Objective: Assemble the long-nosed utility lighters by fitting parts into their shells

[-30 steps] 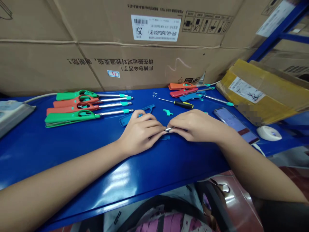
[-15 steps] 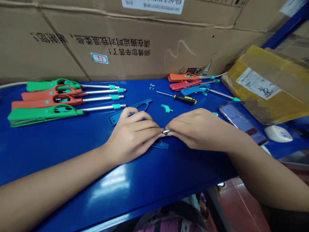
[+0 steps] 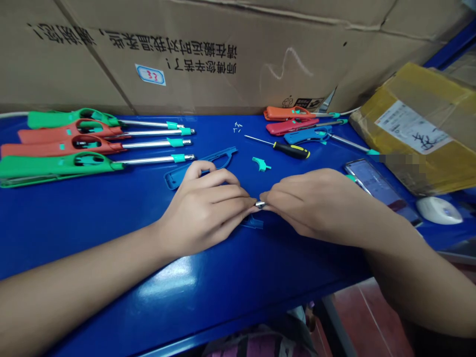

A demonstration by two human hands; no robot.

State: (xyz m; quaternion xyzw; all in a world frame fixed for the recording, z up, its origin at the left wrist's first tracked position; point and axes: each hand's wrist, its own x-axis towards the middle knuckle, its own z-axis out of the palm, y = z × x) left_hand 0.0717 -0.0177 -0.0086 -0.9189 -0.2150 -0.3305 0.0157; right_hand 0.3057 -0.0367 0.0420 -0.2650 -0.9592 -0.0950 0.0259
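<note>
Lying at the far left of the blue worktop [image 3: 111, 223] are four finished lighters [image 3: 74, 144], two green and two orange. One blue shell half [image 3: 219, 159] sits just behind the left hand [image 3: 201, 208], whose grip is closed on one end of a single metal tube [image 3: 260, 204]. The right hand [image 3: 312, 203] pinches the other end. The tube looks light, stiff and smooth, probably slippery, so fingertip holds at both ends suit it. Behind lie one teal trigger [image 3: 261, 163], one screwdriver [image 3: 290, 150] and three more lighters [image 3: 297, 124].
</note>
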